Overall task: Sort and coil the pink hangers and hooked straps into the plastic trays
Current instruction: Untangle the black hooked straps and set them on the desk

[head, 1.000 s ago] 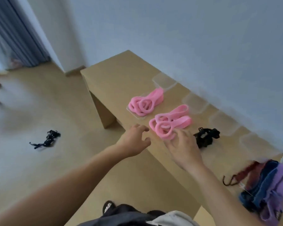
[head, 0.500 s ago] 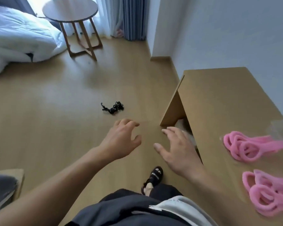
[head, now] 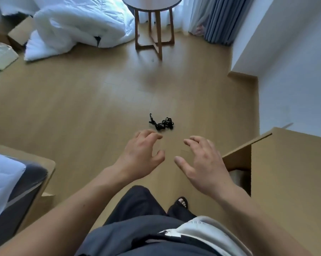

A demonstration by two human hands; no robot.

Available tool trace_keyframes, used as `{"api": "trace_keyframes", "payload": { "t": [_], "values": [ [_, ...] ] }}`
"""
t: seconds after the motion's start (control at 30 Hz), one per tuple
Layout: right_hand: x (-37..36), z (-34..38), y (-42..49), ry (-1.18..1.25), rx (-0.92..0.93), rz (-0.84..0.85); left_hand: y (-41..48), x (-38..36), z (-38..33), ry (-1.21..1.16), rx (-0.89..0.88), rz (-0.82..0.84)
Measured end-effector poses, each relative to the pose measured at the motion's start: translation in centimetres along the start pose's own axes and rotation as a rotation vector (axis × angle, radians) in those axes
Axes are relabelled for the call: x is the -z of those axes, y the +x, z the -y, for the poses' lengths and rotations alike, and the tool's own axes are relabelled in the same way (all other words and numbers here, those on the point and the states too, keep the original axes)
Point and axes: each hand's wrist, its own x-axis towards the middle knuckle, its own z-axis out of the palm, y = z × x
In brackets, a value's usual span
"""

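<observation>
A tangled black hooked strap (head: 162,123) lies on the wooden floor in the middle of the head view. My left hand (head: 141,155) hovers just short of it with fingers spread and loosely bent, holding nothing. My right hand (head: 202,163) is stretched out beside it, a little to the right, fingers also spread and empty. Neither hand touches the strap. The pink hangers and the plastic trays are out of view.
The end of the wooden bench (head: 285,172) stands at the right against the white wall. A round side table (head: 154,34) and a white duvet (head: 78,24) are at the back. A bed corner (head: 11,182) is at the left. Blue curtains (head: 220,19) hang at the far right.
My view has turned left from the bench and its pink hangers to the floor. Both hands have left the bench and now reach toward the black strap, which is nearer.
</observation>
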Motion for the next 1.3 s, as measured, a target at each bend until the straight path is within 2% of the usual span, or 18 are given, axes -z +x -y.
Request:
{"api": "trace_keyframes", "payload": {
  "t": [0.3,0.6,0.77,0.93,1.1,1.3],
  "values": [
    [0.3,1.4,15.4,-0.065,0.091,0.106,11.4,3.5,6.4,-0.065,0.122,-0.066],
    [-2.1,4.8,32.6,-0.019,0.032,0.138,27.1,7.6,14.8,-0.028,0.074,0.040],
    [-5.3,2.8,41.0,0.016,-0.033,0.176,34.9,5.6,19.0,-0.019,0.128,0.103],
    [-13.9,-3.3,48.9,0.053,-0.070,0.256,42.9,-3.3,24.2,-0.083,0.249,0.145],
    [-27.6,-13.4,56.4,0.041,-0.148,0.318,51.6,-17.6,31.7,-0.158,0.387,0.214],
    [-45.3,-25.8,64.3,-0.023,-0.250,0.374,60.4,-34.6,40.4,-0.121,0.397,0.329]
  ]
}}
